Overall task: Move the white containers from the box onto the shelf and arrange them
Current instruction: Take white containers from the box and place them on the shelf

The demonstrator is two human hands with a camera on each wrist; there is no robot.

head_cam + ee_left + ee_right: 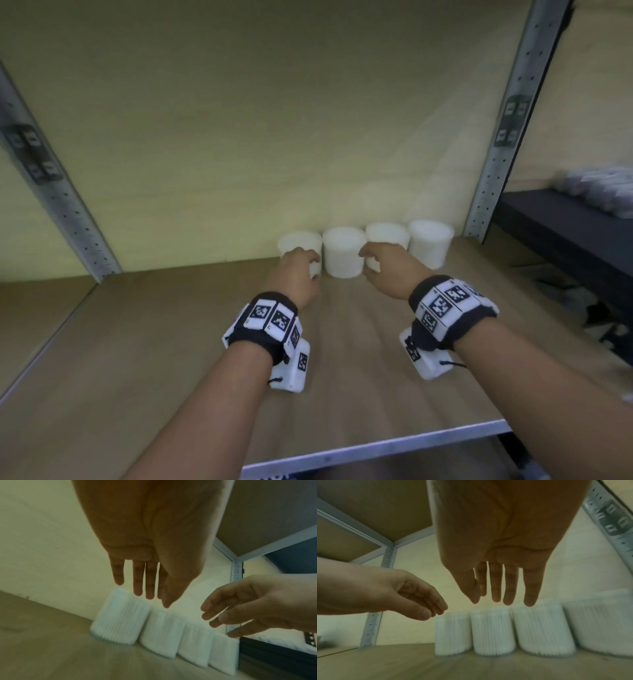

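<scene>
Several white ribbed containers stand side by side at the back of the wooden shelf [171, 342], against the wall: the leftmost [299, 241], its neighbour [343, 251], a third [387, 233] and the rightmost [430, 243]. My left hand [301, 267] hovers in front of the leftmost container [120, 620], fingers straight and holding nothing. My right hand [380, 263] hovers before the third one, also with straight, empty fingers. In the wrist views the left hand [150, 599] and the right hand [501, 601] hang just short of the row [493, 632]. No box is in view.
Perforated metal uprights [513, 120] [51, 192] frame the bay, and a shelf board [368, 513] lies overhead. A dark shelf [565, 240] with blurred packets [599, 188] adjoins on the right. The shelf's metal front edge [376, 445] runs below my forearms.
</scene>
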